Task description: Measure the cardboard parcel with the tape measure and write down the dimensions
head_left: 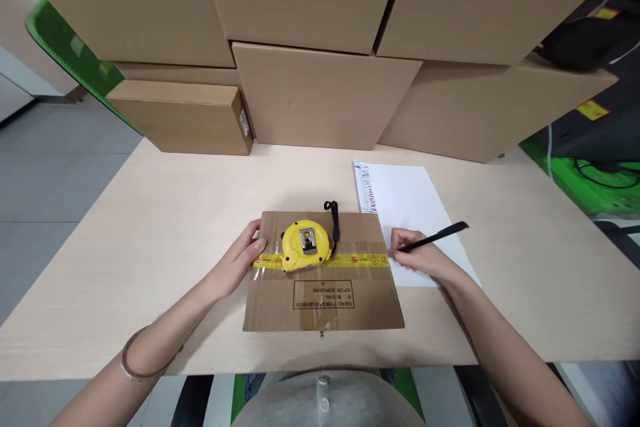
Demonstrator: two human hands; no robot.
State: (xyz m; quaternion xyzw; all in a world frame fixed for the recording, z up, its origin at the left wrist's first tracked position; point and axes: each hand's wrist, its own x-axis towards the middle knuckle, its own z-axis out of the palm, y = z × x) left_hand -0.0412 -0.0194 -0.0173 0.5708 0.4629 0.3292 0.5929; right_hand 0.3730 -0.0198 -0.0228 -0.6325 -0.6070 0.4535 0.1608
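Observation:
A taped cardboard box (373,307) lies before me, with yellow printed tape across its top and a boxed block of text. On it rests a yellow tape measure (293,240) with a metal clip and a black wrist strap (335,220). My left hand (237,257) grips the box's left edge, thumb on the top side and the other fingers partly hidden behind it. In my right hand (420,257) is a black pen (443,233), its back end pointing up to the right. That hand is at the box's right edge, over white paper (405,190) with printed lines down its left side.
Large cardboard boxes (325,97) are stacked along the back of the desk (190,193). A smaller long carton (195,117) with a label stands at back left, beside a green panel (65,47). Dark equipment and cables (607,173) are at the right.

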